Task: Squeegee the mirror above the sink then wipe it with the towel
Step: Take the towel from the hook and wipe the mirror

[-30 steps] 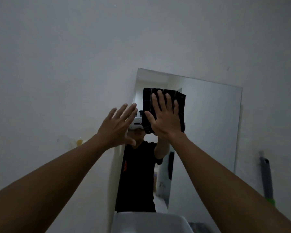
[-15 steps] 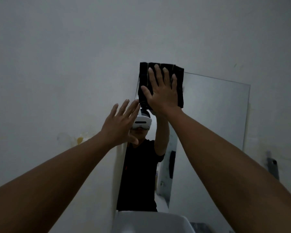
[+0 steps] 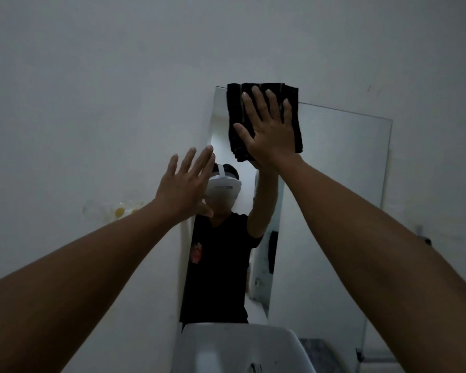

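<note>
A frameless rectangular mirror (image 3: 342,184) hangs on the white wall above the sink. A folded black towel (image 3: 234,117) lies flat against the mirror's top left corner, its upper edge over the mirror's top rim. My right hand (image 3: 269,130) presses the towel to the glass with its palm flat and fingers spread. My left hand (image 3: 186,187) is raised beside the mirror's left edge, fingers apart, holding nothing. The squeegee is not in view.
The white sink (image 3: 234,348) sits below the mirror at the bottom of the view. A yellowish stain (image 3: 120,211) marks the wall to the left. A small dark fixture (image 3: 425,239) is on the wall at right. The mirror reflects a person in black.
My right hand has slid the towel up the mirror from mid height to the top left corner. My left hand has stayed beside the left edge.
</note>
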